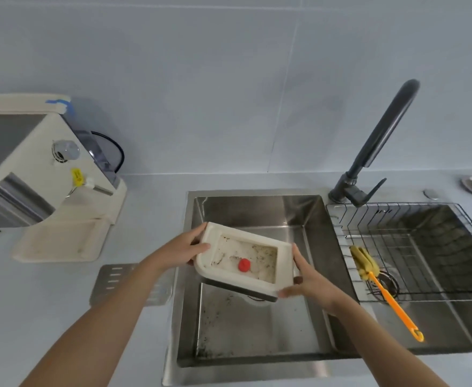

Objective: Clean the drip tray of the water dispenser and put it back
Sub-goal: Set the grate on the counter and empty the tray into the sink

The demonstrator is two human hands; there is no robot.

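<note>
The drip tray (244, 259) is gripped by both hands over the left basin of the sink (257, 325). The left hand (183, 251) is closed on the tray's left end, thumb on the upper rim and fingers underneath. The right hand (306, 277) is closed on the right end, its thumb laid along the near corner and its fingers up the side wall. The tray is held tilted, with its far left corner higher and its open side turned toward the camera. Dark specks and streaks are seen across its pale inner floor, and a small red float (244, 265) is seen near the middle. Dark specks are also scattered over the basin floor below.

To the right, a wire basket (424, 216) is set in the second basin, and a brush (380, 286) with an orange handle and yellow head is laid across its near left corner. A dark faucet (377, 146) is mounted behind the basins. On the surface (62, 297) to the left, a slotted metal plate (112, 280) is laid beside the sink, and the water dispenser (39, 174) is seen further left.
</note>
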